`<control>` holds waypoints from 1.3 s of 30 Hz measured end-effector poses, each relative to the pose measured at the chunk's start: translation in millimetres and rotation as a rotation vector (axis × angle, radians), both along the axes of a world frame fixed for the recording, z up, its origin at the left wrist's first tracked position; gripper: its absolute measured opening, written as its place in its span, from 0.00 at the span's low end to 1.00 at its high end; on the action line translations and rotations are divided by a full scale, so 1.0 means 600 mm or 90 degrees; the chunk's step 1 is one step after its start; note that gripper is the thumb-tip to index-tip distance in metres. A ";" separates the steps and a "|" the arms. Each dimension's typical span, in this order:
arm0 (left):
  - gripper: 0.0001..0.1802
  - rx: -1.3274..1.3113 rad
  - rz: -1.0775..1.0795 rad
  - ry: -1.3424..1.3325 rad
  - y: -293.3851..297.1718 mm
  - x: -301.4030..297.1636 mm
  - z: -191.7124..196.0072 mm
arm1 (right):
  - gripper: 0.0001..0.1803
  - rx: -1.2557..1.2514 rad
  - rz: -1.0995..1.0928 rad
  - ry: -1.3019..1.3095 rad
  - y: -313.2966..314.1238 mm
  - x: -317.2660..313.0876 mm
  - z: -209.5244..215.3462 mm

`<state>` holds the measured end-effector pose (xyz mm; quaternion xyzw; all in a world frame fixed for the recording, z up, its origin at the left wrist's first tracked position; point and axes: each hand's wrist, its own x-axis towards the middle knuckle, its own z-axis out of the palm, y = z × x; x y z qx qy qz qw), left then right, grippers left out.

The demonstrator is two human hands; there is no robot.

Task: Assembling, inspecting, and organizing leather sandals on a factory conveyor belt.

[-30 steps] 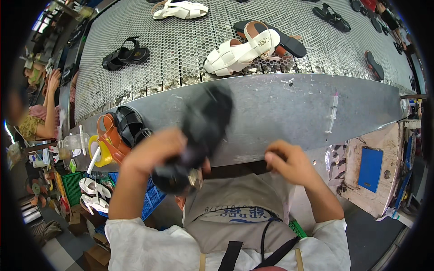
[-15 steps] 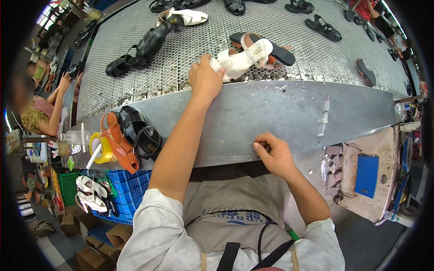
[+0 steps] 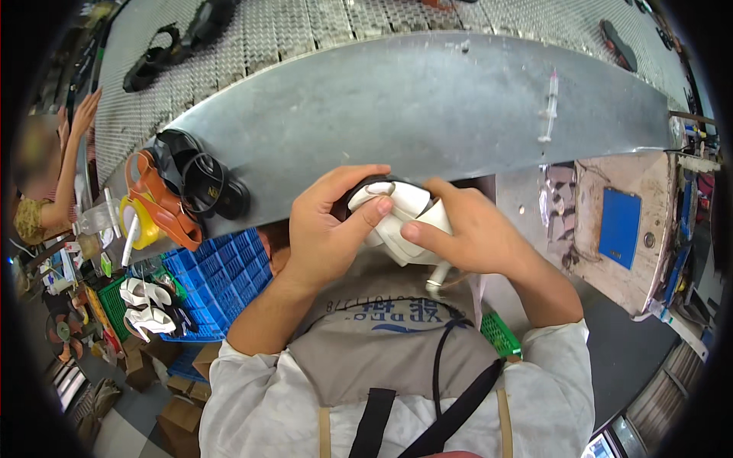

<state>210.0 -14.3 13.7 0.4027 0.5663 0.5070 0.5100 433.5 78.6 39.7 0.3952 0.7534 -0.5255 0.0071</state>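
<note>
Close in front of my body, a white sandal (image 3: 398,243) with a dark sole edge is held in both hands. My left hand (image 3: 327,221) wraps its near-left end, with the thumb pressed on the white upper. On the other side, my right hand (image 3: 477,229) grips it, its thumb also lying on the upper. A loose strap end hangs below the right thumb. Parts of the sandal and most fingers are hidden. Beyond my hands runs a grey metal ledge (image 3: 366,107).
On the ledge's left lie orange-brown sandals (image 3: 162,204), black sandals (image 3: 206,183) and a yellow tape roll (image 3: 143,221). A syringe (image 3: 549,107) lies right. Mesh conveyor (image 3: 321,29) carries footwear. Below left stands a blue crate (image 3: 217,275) beside white sandals (image 3: 146,304). A co-worker's hands (image 3: 80,118) are raised far left.
My left hand has brought the white sandal from the mesh conveyor back toward my body. My right hand has taken hold of it too. The view has tilted down.
</note>
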 end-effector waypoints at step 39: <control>0.23 -0.204 -0.064 -0.145 -0.213 -0.376 -0.194 | 0.26 0.053 0.054 -0.141 -0.148 -0.423 -0.143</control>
